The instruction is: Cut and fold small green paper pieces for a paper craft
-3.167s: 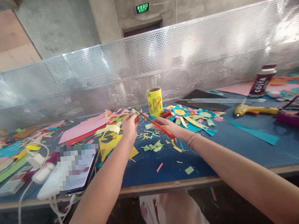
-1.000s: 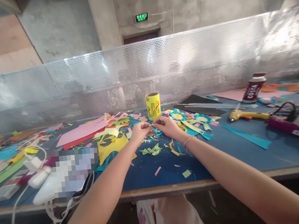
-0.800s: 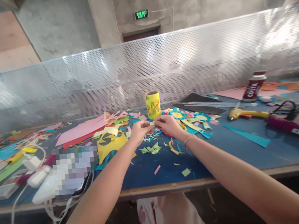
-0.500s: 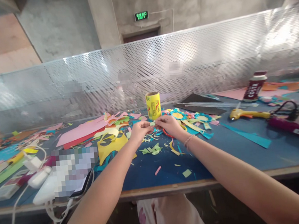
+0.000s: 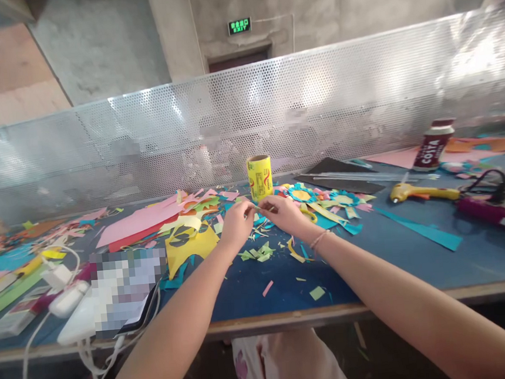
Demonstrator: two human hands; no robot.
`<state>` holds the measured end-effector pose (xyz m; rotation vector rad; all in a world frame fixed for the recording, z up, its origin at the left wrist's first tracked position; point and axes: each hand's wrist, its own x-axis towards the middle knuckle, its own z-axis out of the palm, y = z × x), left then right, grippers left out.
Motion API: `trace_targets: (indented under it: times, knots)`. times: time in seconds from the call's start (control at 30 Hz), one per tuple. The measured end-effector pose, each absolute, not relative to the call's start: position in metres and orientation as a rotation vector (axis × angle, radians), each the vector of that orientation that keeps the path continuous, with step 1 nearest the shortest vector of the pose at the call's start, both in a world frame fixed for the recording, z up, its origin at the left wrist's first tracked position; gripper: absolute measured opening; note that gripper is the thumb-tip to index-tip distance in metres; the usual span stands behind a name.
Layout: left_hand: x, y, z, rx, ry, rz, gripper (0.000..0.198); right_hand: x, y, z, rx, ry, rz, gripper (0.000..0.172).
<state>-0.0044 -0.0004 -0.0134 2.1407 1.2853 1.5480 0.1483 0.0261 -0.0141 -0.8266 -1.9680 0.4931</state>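
My left hand (image 5: 236,223) and my right hand (image 5: 285,215) meet fingertip to fingertip over the middle of the table, both closed in a pinch. Between them is a small piece of light green paper, now mostly hidden by the fingers. Right behind the fingertips stands a yellow printed cardboard tube (image 5: 260,177), upright with its top open. Light green paper scraps (image 5: 258,252) lie just below my hands. Teal and yellow paper flowers (image 5: 299,193) rest beyond my right hand. Left of my left wrist is a yellow paper sheet (image 5: 191,248) with cut-outs.
A yellow glue gun (image 5: 425,191) lies at right, near a purple power strip (image 5: 493,215) and a dark red bottle (image 5: 434,145). Pink paper sheets (image 5: 140,221) lie left of centre. White chargers with cables (image 5: 70,300) and a phone (image 5: 145,302) crowd the left front. A perforated metal screen (image 5: 164,144) backs the table.
My fingers have shifted slightly and drawn closer around the green paper, which shows less than before. My left hand has turned a little. The tube and the things on the table stay put.
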Motion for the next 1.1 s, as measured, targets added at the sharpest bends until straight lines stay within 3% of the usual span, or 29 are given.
trace_targets:
  times: [0.2,0.4,1.1]
  knots:
    - [-0.004,-0.005,-0.013,2.837,1.655,1.146,0.019,0.148,0.030,-0.018,-0.827,-1.986,0.387,0.006]
    - [0.000,-0.012,-0.009,3.140,1.909,0.887,0.020,0.148,0.036,-0.024,-0.793,-2.017,0.285,0.007]
    - [0.008,-0.022,-0.003,3.191,2.058,0.804,0.020,0.147,0.034,-0.022,-0.731,-2.069,0.165,0.009]
